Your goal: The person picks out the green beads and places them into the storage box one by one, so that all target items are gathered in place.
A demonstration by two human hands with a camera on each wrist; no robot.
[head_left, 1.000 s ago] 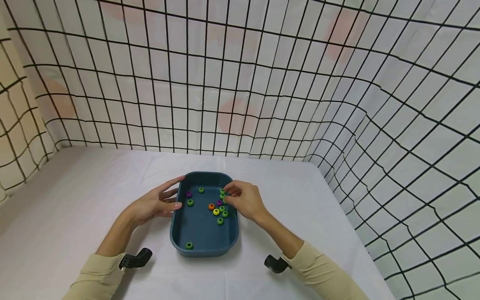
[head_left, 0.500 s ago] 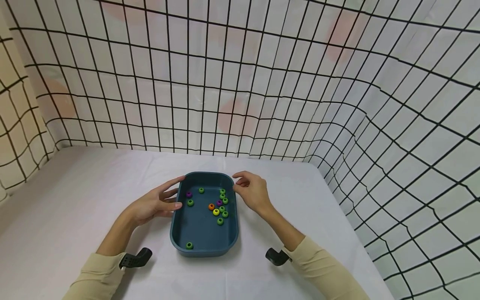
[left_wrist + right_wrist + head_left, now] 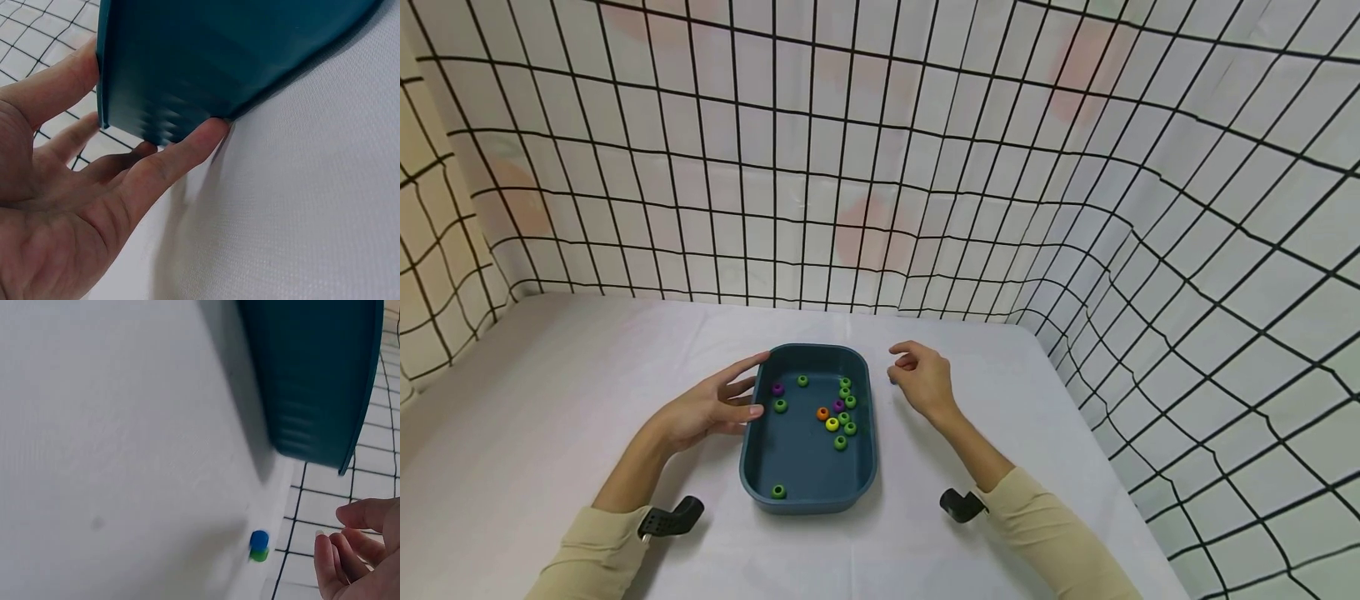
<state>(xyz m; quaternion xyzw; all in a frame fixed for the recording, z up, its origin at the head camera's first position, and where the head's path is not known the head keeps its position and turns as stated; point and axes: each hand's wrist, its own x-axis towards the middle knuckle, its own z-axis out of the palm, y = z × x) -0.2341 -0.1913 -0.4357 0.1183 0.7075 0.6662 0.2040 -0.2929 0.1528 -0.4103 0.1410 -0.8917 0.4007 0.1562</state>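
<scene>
A blue tray [image 3: 808, 467] holds several beads, mostly green ones like the green bead [image 3: 840, 442], plus an orange bead [image 3: 823, 413], a yellow bead [image 3: 832, 424] and two purple ones. My left hand [image 3: 703, 408] touches the tray's left side with its fingers and thumb spread along the rim and outer wall. To the right of the tray, my right hand [image 3: 921, 379] hovers with loosely bent fingers and nothing visible between them. In the right wrist view, a blue bead [image 3: 259, 539] and a green bead [image 3: 259, 555] appear blurred against the tabletop, apart from the fingertips.
A white cloth covers the table [image 3: 1000, 400]. Black wire grid panels [image 3: 880, 167] stand behind and at both sides, with pale fabric behind them. A black wrist-camera mount [image 3: 672, 517] sits at the left sleeve, and a second mount [image 3: 962, 506] at the right.
My right hand has moved from over the beads on the tray's right side out past its right rim, and its fingers have parted. The left hand and the tray have stayed put.
</scene>
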